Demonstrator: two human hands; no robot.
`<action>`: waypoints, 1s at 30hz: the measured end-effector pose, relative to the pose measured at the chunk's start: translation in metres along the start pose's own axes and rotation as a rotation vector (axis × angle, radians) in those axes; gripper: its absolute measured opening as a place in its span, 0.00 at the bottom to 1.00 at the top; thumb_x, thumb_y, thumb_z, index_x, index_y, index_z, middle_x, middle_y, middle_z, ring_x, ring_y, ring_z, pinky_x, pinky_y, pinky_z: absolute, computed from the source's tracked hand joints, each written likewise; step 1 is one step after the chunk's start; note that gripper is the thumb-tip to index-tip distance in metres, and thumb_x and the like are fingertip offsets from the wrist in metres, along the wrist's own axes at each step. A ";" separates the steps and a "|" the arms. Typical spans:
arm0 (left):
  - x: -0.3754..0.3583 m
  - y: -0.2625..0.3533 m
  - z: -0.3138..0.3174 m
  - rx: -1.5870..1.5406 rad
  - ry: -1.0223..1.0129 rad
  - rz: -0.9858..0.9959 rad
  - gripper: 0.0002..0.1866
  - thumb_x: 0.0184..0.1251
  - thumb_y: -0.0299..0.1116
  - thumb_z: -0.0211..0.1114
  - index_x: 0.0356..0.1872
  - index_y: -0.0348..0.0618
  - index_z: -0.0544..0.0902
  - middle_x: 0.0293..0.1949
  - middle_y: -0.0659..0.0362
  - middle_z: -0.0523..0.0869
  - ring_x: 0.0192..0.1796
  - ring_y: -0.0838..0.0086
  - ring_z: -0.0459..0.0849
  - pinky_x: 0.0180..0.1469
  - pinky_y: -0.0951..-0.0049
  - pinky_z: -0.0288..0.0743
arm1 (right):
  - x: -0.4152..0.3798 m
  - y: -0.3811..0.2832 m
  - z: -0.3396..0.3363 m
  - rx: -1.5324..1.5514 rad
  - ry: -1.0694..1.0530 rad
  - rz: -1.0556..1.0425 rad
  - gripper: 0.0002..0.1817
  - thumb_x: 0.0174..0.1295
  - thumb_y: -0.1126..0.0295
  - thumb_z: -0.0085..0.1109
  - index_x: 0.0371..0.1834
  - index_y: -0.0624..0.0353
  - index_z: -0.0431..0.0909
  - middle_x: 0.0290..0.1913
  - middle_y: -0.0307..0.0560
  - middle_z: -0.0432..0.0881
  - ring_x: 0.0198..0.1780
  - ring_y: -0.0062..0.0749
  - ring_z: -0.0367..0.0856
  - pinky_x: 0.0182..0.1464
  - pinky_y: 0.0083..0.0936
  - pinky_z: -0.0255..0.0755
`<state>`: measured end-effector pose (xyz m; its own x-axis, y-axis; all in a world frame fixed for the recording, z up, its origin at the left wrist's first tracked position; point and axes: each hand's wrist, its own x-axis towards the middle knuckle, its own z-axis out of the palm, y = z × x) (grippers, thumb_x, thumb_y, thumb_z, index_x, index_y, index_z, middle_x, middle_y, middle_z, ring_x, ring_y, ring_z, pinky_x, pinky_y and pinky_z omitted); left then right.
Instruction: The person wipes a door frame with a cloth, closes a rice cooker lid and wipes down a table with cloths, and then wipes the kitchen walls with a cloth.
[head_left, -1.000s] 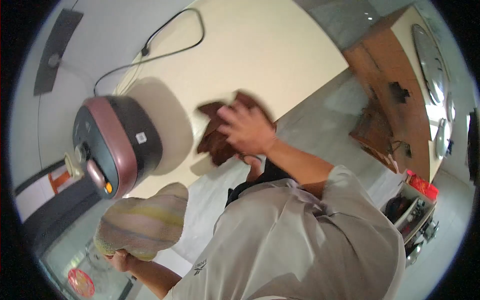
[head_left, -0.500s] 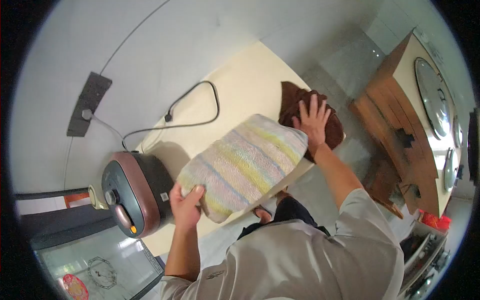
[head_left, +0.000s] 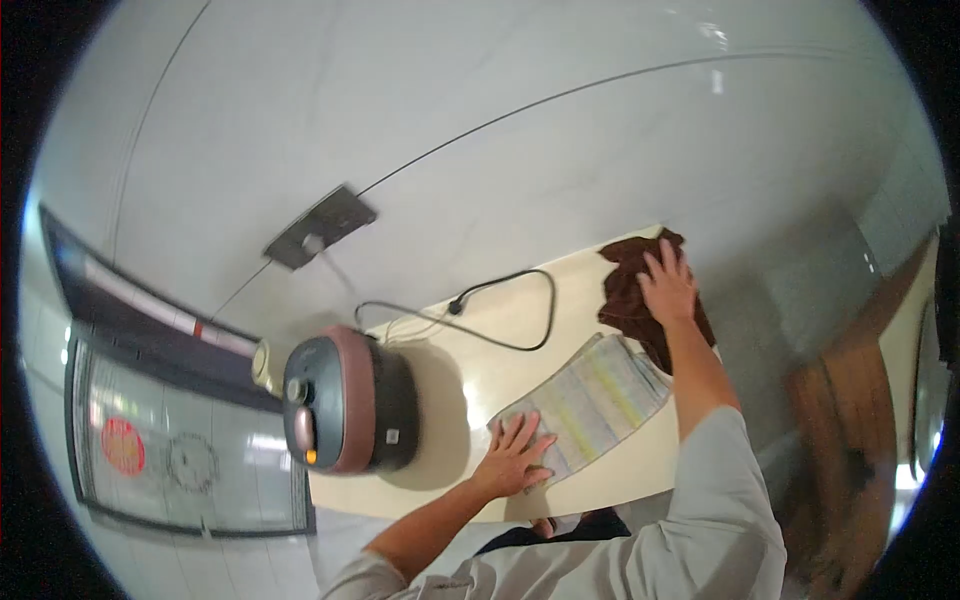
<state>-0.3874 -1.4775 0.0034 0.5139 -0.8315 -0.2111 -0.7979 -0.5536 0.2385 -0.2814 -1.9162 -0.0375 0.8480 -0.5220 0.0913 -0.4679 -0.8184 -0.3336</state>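
A folded striped towel (head_left: 598, 404) in pale grey, yellow and blue lies on the cream tabletop (head_left: 440, 385). My left hand (head_left: 513, 458) rests on the towel's near left end with its fingers spread. At the table's right end lies a crumpled dark brown cloth (head_left: 628, 300), bordering the towel's right end. My right hand (head_left: 668, 287) is laid on the brown cloth, fingers stretched and apart. Part of that cloth is hidden under this hand and forearm.
An electric pressure cooker (head_left: 350, 402) stands at the table's left. Behind it a loose black power cord (head_left: 548, 310) loops across the tabletop by the wall. A dark socket strip (head_left: 320, 228) is on the wall. A wooden cabinet (head_left: 845, 440) stands to the right.
The striped towel has gone from raised in my left hand to lying flat on the table. My left hand has opened onto it. My right hand remains on the brown cloth. The view has shifted.
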 end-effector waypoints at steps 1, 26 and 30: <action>0.001 0.001 -0.002 0.013 0.027 0.041 0.40 0.69 0.59 0.67 0.78 0.56 0.68 0.83 0.40 0.53 0.82 0.33 0.53 0.76 0.24 0.50 | -0.014 0.002 -0.010 -0.016 0.022 0.000 0.27 0.78 0.48 0.50 0.77 0.39 0.71 0.86 0.40 0.51 0.83 0.53 0.56 0.78 0.55 0.60; 0.060 0.017 0.006 0.068 -0.153 0.279 0.38 0.80 0.62 0.49 0.84 0.60 0.54 0.86 0.44 0.41 0.87 0.43 0.38 0.80 0.26 0.34 | -0.743 0.043 -0.025 0.282 -0.671 0.805 0.25 0.74 0.53 0.55 0.62 0.61 0.82 0.59 0.59 0.87 0.59 0.53 0.86 0.58 0.43 0.77; 0.052 -0.008 0.037 -0.023 -0.006 0.304 0.38 0.79 0.63 0.50 0.83 0.58 0.59 0.85 0.44 0.46 0.86 0.43 0.41 0.81 0.29 0.33 | -0.776 -0.004 -0.059 0.272 -0.645 0.770 0.23 0.71 0.54 0.60 0.61 0.56 0.85 0.58 0.54 0.89 0.60 0.50 0.87 0.57 0.43 0.79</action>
<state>-0.3658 -1.5146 -0.0442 0.2503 -0.9591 -0.1322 -0.9075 -0.2800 0.3133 -0.9518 -1.5220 -0.0512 0.3527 -0.5869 -0.7288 -0.9352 -0.1941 -0.2962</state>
